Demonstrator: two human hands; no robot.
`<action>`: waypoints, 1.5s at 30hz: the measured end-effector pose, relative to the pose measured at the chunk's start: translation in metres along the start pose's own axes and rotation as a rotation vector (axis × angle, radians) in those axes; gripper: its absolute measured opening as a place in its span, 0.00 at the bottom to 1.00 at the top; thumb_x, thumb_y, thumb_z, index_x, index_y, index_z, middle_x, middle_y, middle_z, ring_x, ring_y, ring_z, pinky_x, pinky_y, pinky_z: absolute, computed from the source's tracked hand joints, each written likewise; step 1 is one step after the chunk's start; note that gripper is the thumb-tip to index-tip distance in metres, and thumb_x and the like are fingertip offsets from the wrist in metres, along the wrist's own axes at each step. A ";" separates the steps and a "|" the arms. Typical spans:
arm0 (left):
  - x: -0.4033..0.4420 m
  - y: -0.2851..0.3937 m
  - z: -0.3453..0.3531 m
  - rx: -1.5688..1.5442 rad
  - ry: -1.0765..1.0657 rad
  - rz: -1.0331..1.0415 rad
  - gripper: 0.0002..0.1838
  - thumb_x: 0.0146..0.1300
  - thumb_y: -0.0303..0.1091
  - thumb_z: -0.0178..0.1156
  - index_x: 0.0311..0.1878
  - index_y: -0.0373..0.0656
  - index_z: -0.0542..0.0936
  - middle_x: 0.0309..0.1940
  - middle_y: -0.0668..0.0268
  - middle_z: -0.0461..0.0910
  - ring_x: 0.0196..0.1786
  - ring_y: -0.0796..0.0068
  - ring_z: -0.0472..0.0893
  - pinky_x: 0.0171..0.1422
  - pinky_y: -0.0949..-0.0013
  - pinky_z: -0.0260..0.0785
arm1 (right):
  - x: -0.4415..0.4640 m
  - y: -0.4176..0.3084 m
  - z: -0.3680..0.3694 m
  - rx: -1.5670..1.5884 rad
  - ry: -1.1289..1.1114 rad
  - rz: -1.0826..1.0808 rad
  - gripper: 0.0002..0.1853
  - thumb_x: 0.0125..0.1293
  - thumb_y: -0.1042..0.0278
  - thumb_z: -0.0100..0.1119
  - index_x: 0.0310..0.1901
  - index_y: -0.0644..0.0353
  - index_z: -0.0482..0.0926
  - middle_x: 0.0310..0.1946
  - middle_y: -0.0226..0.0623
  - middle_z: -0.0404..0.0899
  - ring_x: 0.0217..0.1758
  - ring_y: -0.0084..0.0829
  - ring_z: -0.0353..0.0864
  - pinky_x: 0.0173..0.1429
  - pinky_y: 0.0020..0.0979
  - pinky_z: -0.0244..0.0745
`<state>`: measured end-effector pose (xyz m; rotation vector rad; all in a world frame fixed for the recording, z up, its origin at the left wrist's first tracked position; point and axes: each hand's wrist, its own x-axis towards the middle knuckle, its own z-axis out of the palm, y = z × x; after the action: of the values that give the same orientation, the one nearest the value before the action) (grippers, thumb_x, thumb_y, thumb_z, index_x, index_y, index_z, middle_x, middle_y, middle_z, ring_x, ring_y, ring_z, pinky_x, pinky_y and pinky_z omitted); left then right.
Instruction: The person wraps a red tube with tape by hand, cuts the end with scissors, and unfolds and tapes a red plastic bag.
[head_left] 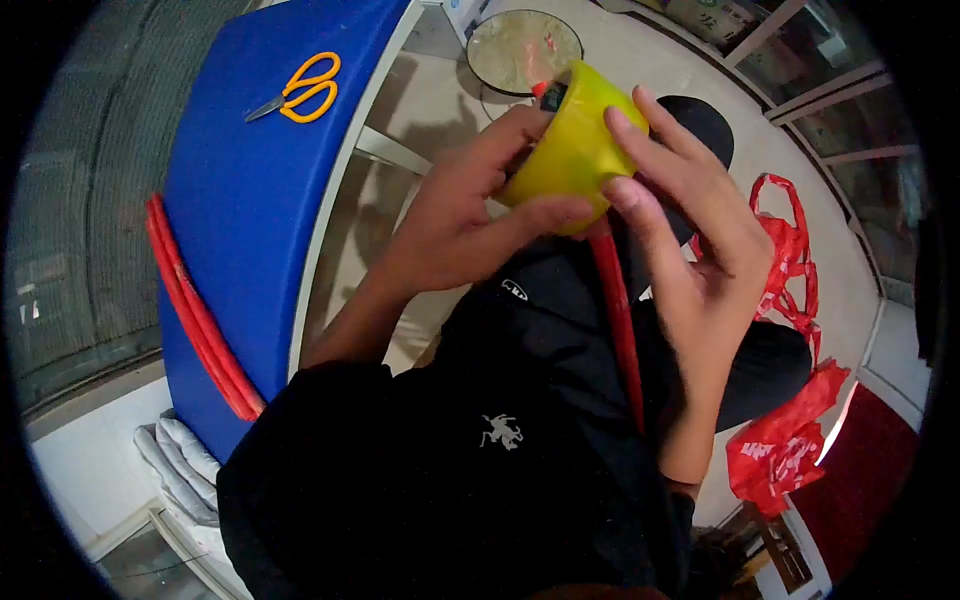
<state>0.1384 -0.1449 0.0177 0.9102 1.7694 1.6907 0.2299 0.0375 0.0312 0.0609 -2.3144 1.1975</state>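
Observation:
Both hands hold a glossy yellow cylinder that looks like a wide roll of tape (pixel 570 150), raised in front of my body. My left hand (pixel 465 205) grips it from the left, thumb along its lower side and fingers partly hidden behind it. On its right side, the fingertips and thumb of my right hand (pixel 690 190) press against the yellow surface. Just below the roll, a long red rod-like strip (pixel 618 320) runs down over my black clothing. Whether the strip touches the roll, I cannot tell.
A blue tabletop (pixel 250 190) on the left bears orange-handled scissors (pixel 308 92) and red rolled strips (pixel 198 310) along its edge. Red plastic bags (pixel 785 450) lie at the right. A round stool (pixel 515 50) stands ahead, and folded grey cloth (pixel 180 465) sits lower left.

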 end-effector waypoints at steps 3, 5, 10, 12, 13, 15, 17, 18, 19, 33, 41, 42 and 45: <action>0.002 0.002 0.005 -0.130 -0.086 0.009 0.42 0.59 0.39 0.68 0.71 0.35 0.58 0.63 0.57 0.70 0.65 0.66 0.72 0.67 0.66 0.62 | 0.001 0.006 -0.004 -0.035 -0.012 -0.083 0.20 0.58 0.78 0.64 0.54 0.60 0.82 0.57 0.44 0.80 0.54 0.35 0.82 0.60 0.31 0.73; 0.004 0.009 0.004 -0.287 -0.141 -0.156 0.54 0.55 0.47 0.68 0.75 0.32 0.48 0.69 0.55 0.62 0.74 0.64 0.62 0.77 0.62 0.50 | 0.003 0.002 -0.006 -0.081 -0.006 -0.124 0.21 0.56 0.78 0.66 0.54 0.59 0.83 0.57 0.43 0.80 0.55 0.35 0.82 0.60 0.31 0.73; 0.014 0.012 0.003 -0.558 -0.200 -0.094 0.55 0.59 0.63 0.53 0.74 0.27 0.46 0.73 0.46 0.57 0.75 0.56 0.60 0.78 0.57 0.50 | 0.003 -0.015 -0.015 -0.333 -0.044 -0.167 0.31 0.45 0.67 0.73 0.56 0.53 0.83 0.60 0.40 0.78 0.59 0.37 0.78 0.63 0.34 0.70; 0.015 0.006 0.009 -0.706 -0.185 -0.055 0.44 0.64 0.56 0.52 0.72 0.30 0.53 0.68 0.51 0.64 0.69 0.61 0.67 0.71 0.60 0.58 | 0.001 -0.014 -0.020 -0.413 -0.069 -0.197 0.31 0.44 0.66 0.74 0.57 0.52 0.83 0.61 0.40 0.78 0.59 0.37 0.78 0.63 0.34 0.70; 0.016 0.004 0.010 -0.779 -0.175 -0.036 0.39 0.66 0.52 0.51 0.71 0.31 0.57 0.65 0.53 0.67 0.66 0.64 0.71 0.68 0.62 0.62 | 0.000 -0.012 -0.023 -0.467 -0.079 -0.250 0.31 0.46 0.63 0.73 0.57 0.52 0.82 0.61 0.40 0.77 0.59 0.38 0.77 0.62 0.35 0.71; 0.021 0.001 0.009 -0.938 -0.154 -0.064 0.31 0.70 0.46 0.49 0.68 0.34 0.63 0.61 0.56 0.73 0.61 0.66 0.75 0.64 0.63 0.68 | -0.002 -0.006 -0.024 -0.519 -0.095 -0.304 0.30 0.47 0.61 0.73 0.57 0.51 0.82 0.62 0.40 0.76 0.59 0.39 0.77 0.61 0.35 0.72; 0.024 0.002 0.008 -1.025 -0.141 -0.110 0.28 0.71 0.45 0.48 0.66 0.34 0.66 0.60 0.56 0.74 0.60 0.65 0.77 0.63 0.61 0.69 | -0.004 0.003 -0.021 -0.477 -0.062 -0.375 0.30 0.48 0.61 0.74 0.57 0.51 0.82 0.62 0.41 0.76 0.58 0.41 0.77 0.59 0.36 0.74; 0.026 0.004 0.009 -1.065 -0.095 -0.155 0.25 0.72 0.44 0.47 0.65 0.35 0.68 0.59 0.55 0.75 0.59 0.64 0.77 0.64 0.60 0.68 | -0.005 0.007 -0.019 -0.464 -0.052 -0.399 0.30 0.48 0.61 0.74 0.57 0.51 0.82 0.62 0.41 0.76 0.58 0.41 0.77 0.59 0.36 0.74; 0.027 0.006 0.010 -1.106 -0.048 -0.204 0.23 0.73 0.43 0.46 0.63 0.35 0.70 0.58 0.55 0.76 0.58 0.64 0.78 0.65 0.58 0.68 | -0.007 0.010 -0.018 -0.451 -0.031 -0.384 0.30 0.47 0.61 0.75 0.57 0.51 0.82 0.62 0.42 0.75 0.58 0.41 0.77 0.57 0.35 0.76; 0.042 0.004 0.016 -1.282 0.018 -0.196 0.28 0.73 0.43 0.45 0.66 0.30 0.62 0.65 0.47 0.64 0.68 0.55 0.66 0.74 0.54 0.58 | -0.015 0.013 -0.005 -0.260 0.154 -0.229 0.30 0.49 0.70 0.76 0.56 0.59 0.80 0.50 0.40 0.77 0.48 0.32 0.81 0.49 0.29 0.80; 0.039 -0.004 0.017 -1.162 0.106 -0.200 0.19 0.71 0.33 0.50 0.61 0.35 0.71 0.57 0.55 0.77 0.61 0.62 0.76 0.70 0.57 0.65 | -0.009 0.016 -0.005 -0.069 0.123 -0.043 0.16 0.59 0.83 0.65 0.50 0.68 0.81 0.42 0.39 0.82 0.41 0.25 0.81 0.48 0.25 0.78; 0.038 -0.003 0.018 -1.158 0.119 -0.185 0.18 0.71 0.32 0.50 0.61 0.35 0.71 0.57 0.55 0.77 0.61 0.62 0.76 0.69 0.57 0.66 | -0.009 0.017 -0.004 -0.090 0.136 -0.083 0.15 0.59 0.83 0.65 0.49 0.68 0.81 0.41 0.39 0.82 0.41 0.25 0.81 0.49 0.25 0.78; 0.034 -0.002 0.019 -1.112 0.139 -0.161 0.18 0.71 0.31 0.50 0.60 0.35 0.71 0.57 0.56 0.77 0.60 0.64 0.77 0.67 0.60 0.68 | -0.008 0.014 0.004 0.001 0.213 -0.026 0.11 0.58 0.83 0.66 0.44 0.69 0.81 0.38 0.39 0.82 0.40 0.25 0.81 0.48 0.24 0.77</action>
<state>0.1305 -0.1066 0.0166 0.1385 0.6708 2.2085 0.2311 0.0412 0.0152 -0.0341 -2.1213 1.1346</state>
